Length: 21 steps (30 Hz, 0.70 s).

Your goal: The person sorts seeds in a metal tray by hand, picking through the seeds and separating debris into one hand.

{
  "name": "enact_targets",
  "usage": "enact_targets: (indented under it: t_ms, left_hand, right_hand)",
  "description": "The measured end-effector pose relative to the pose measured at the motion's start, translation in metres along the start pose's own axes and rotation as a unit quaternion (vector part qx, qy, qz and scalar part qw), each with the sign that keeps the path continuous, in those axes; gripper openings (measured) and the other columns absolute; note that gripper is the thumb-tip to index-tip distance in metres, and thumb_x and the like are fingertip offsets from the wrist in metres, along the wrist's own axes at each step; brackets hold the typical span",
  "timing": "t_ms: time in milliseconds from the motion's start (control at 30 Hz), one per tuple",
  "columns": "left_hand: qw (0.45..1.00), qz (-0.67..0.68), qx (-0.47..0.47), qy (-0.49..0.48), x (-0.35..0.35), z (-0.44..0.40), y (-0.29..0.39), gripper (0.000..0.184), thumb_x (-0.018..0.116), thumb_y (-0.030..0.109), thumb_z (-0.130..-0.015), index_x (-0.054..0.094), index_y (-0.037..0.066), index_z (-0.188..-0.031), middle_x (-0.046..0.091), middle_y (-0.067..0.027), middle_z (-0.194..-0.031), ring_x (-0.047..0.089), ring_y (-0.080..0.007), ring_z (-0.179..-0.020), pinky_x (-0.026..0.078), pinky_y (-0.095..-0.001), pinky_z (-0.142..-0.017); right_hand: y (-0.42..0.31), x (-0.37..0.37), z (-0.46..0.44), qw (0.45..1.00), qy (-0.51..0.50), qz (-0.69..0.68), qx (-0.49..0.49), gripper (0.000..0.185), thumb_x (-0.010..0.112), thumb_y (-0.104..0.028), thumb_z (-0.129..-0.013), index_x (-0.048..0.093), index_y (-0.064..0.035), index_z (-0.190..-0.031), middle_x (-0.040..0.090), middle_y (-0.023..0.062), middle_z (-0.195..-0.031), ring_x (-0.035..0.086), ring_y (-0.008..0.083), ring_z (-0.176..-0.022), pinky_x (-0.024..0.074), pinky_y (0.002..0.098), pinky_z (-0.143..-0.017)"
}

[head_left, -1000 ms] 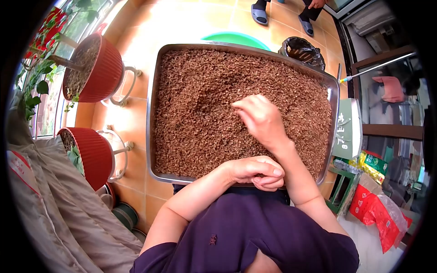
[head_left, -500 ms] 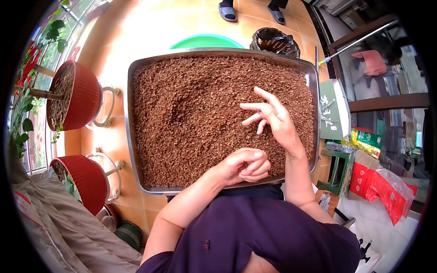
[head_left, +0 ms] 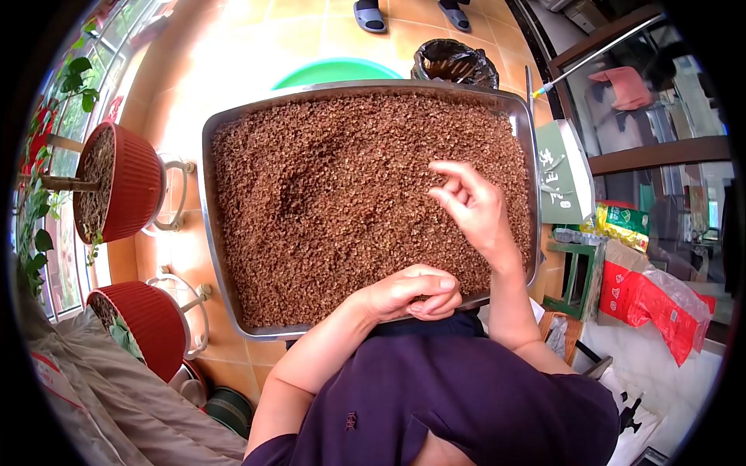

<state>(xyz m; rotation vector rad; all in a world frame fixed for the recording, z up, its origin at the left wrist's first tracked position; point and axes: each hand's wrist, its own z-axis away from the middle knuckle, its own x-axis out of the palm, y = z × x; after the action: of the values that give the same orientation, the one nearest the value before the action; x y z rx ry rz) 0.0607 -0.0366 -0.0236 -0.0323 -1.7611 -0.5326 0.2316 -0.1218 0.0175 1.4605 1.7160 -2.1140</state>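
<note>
A large metal tray [head_left: 211, 233] is filled with small brown flakes [head_left: 350, 202]. My left hand [head_left: 416, 293] rests at the tray's near edge, its fingers curled in; whatever may be inside them is hidden. Over the right part of the flakes is my right hand [head_left: 470, 206]. Its thumb and index finger are apart, the other fingers are bent, and nothing shows between them.
Behind the tray are a green basin [head_left: 338, 71] and a bin with a black bag [head_left: 458, 66]. Red flowerpots [head_left: 132, 182] stand at the left. At the right are a green box [head_left: 556, 175] and a red bag [head_left: 645, 299]. Another person's slippered feet [head_left: 371, 19] show at the top.
My right hand spread its fingers and then partly bent them, moving right over the tray. My left hand stays curled near the edge. The view has shifted, and the tray sits further left.
</note>
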Motion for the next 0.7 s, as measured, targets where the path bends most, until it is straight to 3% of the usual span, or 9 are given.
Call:
enact_targets:
  t_ms: [33,67,167,267,433,467,533,600,700]
  left_hand:
    - [1.0,-0.003,-0.008,-0.001,0.0,0.0,0.0,0.05,0.05,0.031,-0.109,0.048,0.011,-0.062,0.039,0.0031,-0.059,0.034,-0.0087,-0.055,0.029,-0.0255,-0.053]
    - [1.0,-0.002,-0.003,-0.001,0.0,0.0,0.0,0.05,0.05,0.03,-0.109,0.048,0.011,-0.062,0.039,0.0031,-0.059,0.034,-0.0088,-0.055,0.029,-0.0255,-0.053]
    - [1.0,0.003,0.008,-0.001,0.0,-0.001,0.0,0.05,0.05,0.03,-0.109,0.048,0.011,-0.062,0.038,0.0029,-0.059,0.033,-0.0088,-0.055,0.028,-0.0255,-0.053]
    - [1.0,0.008,0.015,0.004,0.001,0.001,0.001,0.051,0.05,0.03,-0.109,0.048,0.011,-0.062,0.038,0.0029,-0.059,0.033,-0.0086,-0.055,0.028,-0.0252,-0.052]
    - [1.0,0.018,0.016,0.007,0.0,-0.001,0.002,0.051,0.049,0.029,-0.109,0.049,0.01,-0.062,0.038,0.0027,-0.059,0.032,-0.0082,-0.054,0.028,-0.0245,-0.052]
    - [1.0,0.019,0.015,0.01,0.0,-0.001,0.001,0.051,0.048,0.03,-0.109,0.049,0.01,-0.062,0.038,0.0025,-0.059,0.032,-0.0081,-0.054,0.028,-0.0244,-0.052]
    - [1.0,0.02,0.014,0.016,0.001,-0.001,0.001,0.052,0.048,0.03,-0.109,0.049,0.01,-0.062,0.039,0.002,-0.06,0.033,-0.008,-0.054,0.028,-0.024,-0.052]
    - [0.999,0.023,0.009,0.029,0.002,-0.003,0.002,0.053,0.046,0.031,-0.11,0.048,0.009,-0.062,0.039,0.0016,-0.06,0.033,-0.0078,-0.053,0.028,-0.023,-0.051]
    - [0.997,0.049,0.035,0.054,-0.001,-0.006,0.001,0.055,0.041,0.033,-0.111,0.046,0.009,-0.063,0.039,0.0013,-0.061,0.033,-0.0075,-0.051,0.027,-0.0216,-0.048]
  right_hand:
    - [-0.01,0.0,0.001,0.999,-0.015,0.014,-0.026,0.029,0.082,-0.013,-0.085,0.075,-0.0152,-0.112,0.064,0.0023,-0.081,0.058,0.0097,-0.062,0.0456,0.0309,-0.055]
    - [-0.013,0.0,0.004,0.996,-0.054,0.038,-0.06,0.023,0.081,-0.012,-0.085,0.075,-0.0128,-0.107,0.063,0.0036,-0.085,0.061,0.0165,-0.068,0.0493,0.0324,-0.061]
    - [-0.005,0.018,0.009,0.98,-0.054,0.126,-0.144,0.014,0.078,-0.01,-0.084,0.074,-0.0102,-0.097,0.059,0.006,-0.088,0.065,0.0254,-0.081,0.0537,0.0381,-0.07]
    - [-0.003,0.028,0.011,0.973,-0.02,0.164,-0.161,0.009,0.076,-0.009,-0.084,0.071,-0.0092,-0.091,0.059,0.0062,-0.088,0.064,0.0252,-0.081,0.0534,0.0385,-0.069]
    - [-0.008,0.013,0.007,0.996,-0.014,0.03,-0.08,0.008,0.073,-0.002,-0.088,0.067,-0.0038,-0.092,0.062,0.0055,-0.093,0.062,0.0175,-0.076,0.0502,0.0312,-0.065]
    - [-0.005,0.008,0.004,0.994,0.007,0.005,-0.112,0.007,0.072,-0.002,-0.091,0.066,-0.0022,-0.095,0.064,0.0038,-0.094,0.062,0.0127,-0.074,0.0491,0.028,-0.064]
    - [-0.004,-0.002,0.007,0.996,0.001,-0.083,0.027,0.007,0.069,-0.005,-0.096,0.065,-0.0031,-0.1,0.065,0.0041,-0.09,0.062,0.0106,-0.074,0.0499,0.0274,-0.064]
    - [0.007,-0.007,0.008,0.974,-0.021,-0.217,0.069,0.007,0.062,-0.008,-0.103,0.061,-0.002,-0.108,0.065,0.0015,-0.09,0.061,0.0061,-0.077,0.0495,0.0225,-0.064]
    - [0.006,-0.013,0.009,0.965,-0.014,-0.247,0.088,0.007,0.06,-0.01,-0.105,0.059,-0.0041,-0.108,0.062,0.0007,-0.088,0.056,0.0051,-0.074,0.0476,0.02,-0.065]
